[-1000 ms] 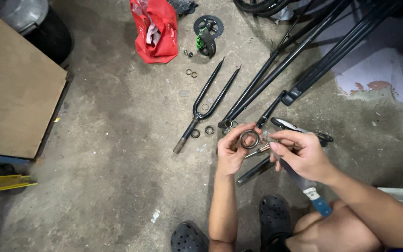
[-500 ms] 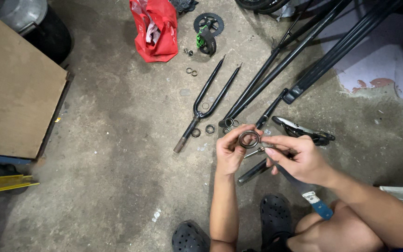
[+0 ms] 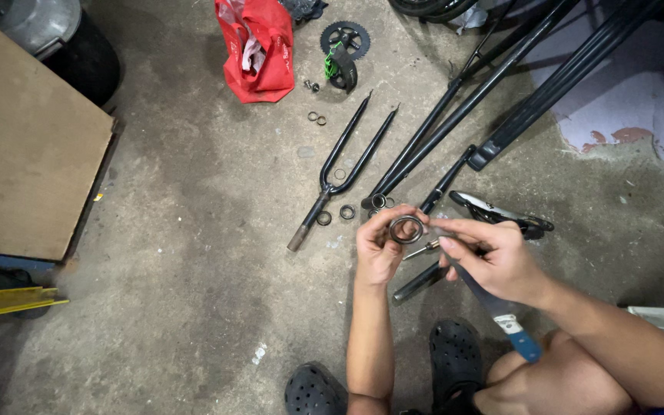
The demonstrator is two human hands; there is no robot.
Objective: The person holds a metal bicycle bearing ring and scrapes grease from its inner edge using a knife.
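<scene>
Ring (image 3: pixel 406 229): dull, worn metal. Fork (image 3: pixel 345 167): glossy black painted metal. Floor (image 3: pixel 194 253): rough, stained concrete. Bag (image 3: pixel 257 48): red cloth.

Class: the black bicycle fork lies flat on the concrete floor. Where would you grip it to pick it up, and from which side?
Grip the fork probably at its crown, where both blades meet the thicker tube, coming straight down from above. It lies flat, with bare floor on its left.

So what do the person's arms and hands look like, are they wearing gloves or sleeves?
No gloves. Both hands, the left hand and the right hand, are bare, with no rings or watch in view. Both forearms are bare too, no sleeves showing. Lower down, the person wears black clogs with holes.
</scene>
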